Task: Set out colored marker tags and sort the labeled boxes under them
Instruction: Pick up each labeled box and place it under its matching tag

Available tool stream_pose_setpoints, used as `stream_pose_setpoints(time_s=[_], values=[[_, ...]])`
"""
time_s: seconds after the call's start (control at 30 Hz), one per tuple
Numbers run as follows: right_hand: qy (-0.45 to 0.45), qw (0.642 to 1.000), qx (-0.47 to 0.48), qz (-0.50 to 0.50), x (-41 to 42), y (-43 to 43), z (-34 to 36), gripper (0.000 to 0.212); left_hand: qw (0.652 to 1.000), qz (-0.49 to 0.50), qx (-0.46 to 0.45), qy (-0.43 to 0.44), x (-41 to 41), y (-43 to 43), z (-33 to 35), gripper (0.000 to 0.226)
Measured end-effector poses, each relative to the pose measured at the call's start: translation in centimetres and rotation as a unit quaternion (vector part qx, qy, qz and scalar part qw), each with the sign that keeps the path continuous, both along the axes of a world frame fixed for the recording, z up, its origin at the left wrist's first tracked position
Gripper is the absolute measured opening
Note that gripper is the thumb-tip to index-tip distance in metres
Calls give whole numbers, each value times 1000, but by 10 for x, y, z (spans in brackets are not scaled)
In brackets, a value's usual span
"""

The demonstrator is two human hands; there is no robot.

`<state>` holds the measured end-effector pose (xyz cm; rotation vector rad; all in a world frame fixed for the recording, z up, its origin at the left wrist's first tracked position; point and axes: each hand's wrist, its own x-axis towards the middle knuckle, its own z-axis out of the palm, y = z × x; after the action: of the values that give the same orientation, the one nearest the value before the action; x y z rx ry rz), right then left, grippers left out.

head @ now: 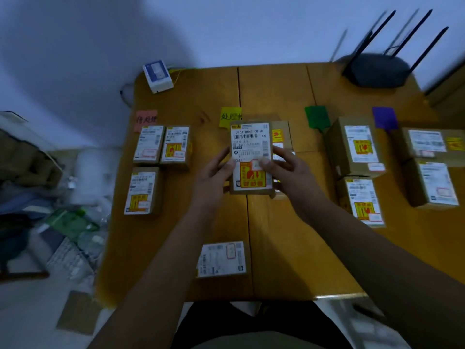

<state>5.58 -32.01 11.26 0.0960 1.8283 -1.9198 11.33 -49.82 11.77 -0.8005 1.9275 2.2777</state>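
A single wide-angle head-worn camera looks forward and steeply down from above the wooden table's (289, 248) near edge, close over it, facing the wall (251, 28) behind its far side.

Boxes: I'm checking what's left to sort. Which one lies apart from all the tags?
The box alone near the table's front edge, below both hands; every other one sits under a coloured tag or is held.

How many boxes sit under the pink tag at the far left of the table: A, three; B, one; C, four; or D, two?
A: below the pink tag lie three boxes, two side by side and one nearer.
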Motion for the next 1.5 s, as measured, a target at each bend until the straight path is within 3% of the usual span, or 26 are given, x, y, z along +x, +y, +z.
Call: stream_pose_setpoints(time_s=[0.13, 0.3, 0.4, 0.57, 0.83, 1.03, 1.17, 1.43, 1.5], values=[[-2, 1000, -8, -4, -10, 14, -6, 50, 1000, 16, 6, 13, -2, 20, -2, 32], [9, 1000, 8, 5, -6, 23, -17, 30, 1000, 29, 0, 11, -4, 28, -15, 40], [2, 1000, 9, -16, 1, 23, -27, 32, 1000, 28, -4, 1, -5, 27, -24, 41], [33, 993, 112, -24, 20, 16, -52, 49, 999, 28, -5, -20, -8, 19, -50, 38], [-8, 974, 213, 81, 28, -19, -94, 84, 991, 79, -35, -104, -26, 21, -123, 43], [-22, 962, 262, 80, 14, -25, -115, 98, 988, 41, -33, -147, -49, 25, -155, 44], [-18, 961, 263, 85, 7, -26, -120, 91, 986, 40, -74, -142, -55, 26, -162, 38], [8, 970, 241, 31, 13, -22, -104, 70, 987, 28, -68, -140, -55, 21, -163, 40], [4, 969, 245, 32, 20, -19, -97, 63, 983, 19, -128, -132, -46, 12, -159, 36]])
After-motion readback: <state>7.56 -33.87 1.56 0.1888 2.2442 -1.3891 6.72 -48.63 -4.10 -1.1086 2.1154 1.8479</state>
